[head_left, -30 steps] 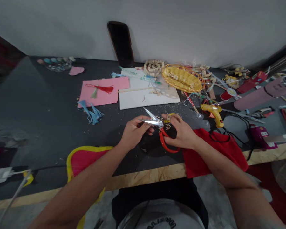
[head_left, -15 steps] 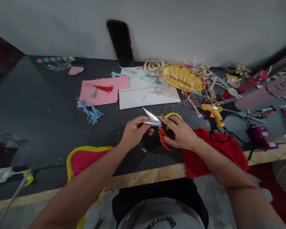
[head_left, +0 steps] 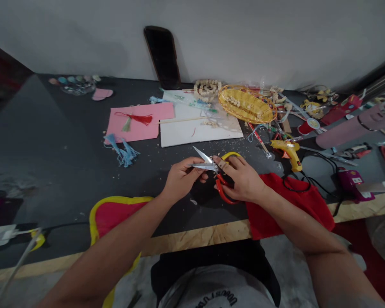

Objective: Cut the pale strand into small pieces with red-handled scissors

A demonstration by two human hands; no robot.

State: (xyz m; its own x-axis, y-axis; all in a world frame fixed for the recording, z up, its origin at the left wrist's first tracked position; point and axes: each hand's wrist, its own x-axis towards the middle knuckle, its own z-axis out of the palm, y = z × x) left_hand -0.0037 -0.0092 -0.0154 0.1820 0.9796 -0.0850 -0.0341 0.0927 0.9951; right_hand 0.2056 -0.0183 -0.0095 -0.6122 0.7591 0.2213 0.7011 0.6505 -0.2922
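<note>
My right hand [head_left: 244,177] grips a pair of scissors [head_left: 207,166] by one yellow and one red handle. The blades stand apart and point left. My left hand [head_left: 183,176] is closed in a pinch beside the lower blade, fingers close to the metal. Whatever is between its fingertips is too small or hidden to name. Beyond the blades lies a white board [head_left: 202,134] with a thin wooden stick [head_left: 179,121] across it. To its left, a red tassel [head_left: 143,119] rests on pink paper [head_left: 134,133], and blue tassels [head_left: 125,155] lie by its lower edge.
A yellow woven basket [head_left: 248,107] stands at the back. On the right are a yellow glue gun [head_left: 288,152] with its cord, a red thread spool [head_left: 308,126] and a pink bottle [head_left: 356,126]. Red cloth [head_left: 285,209] hangs over the front edge. A phone [head_left: 163,57] leans on the wall.
The scissors' blades have shifted slightly, with the red handle a little further right and lower. My left hand has hardly moved.
</note>
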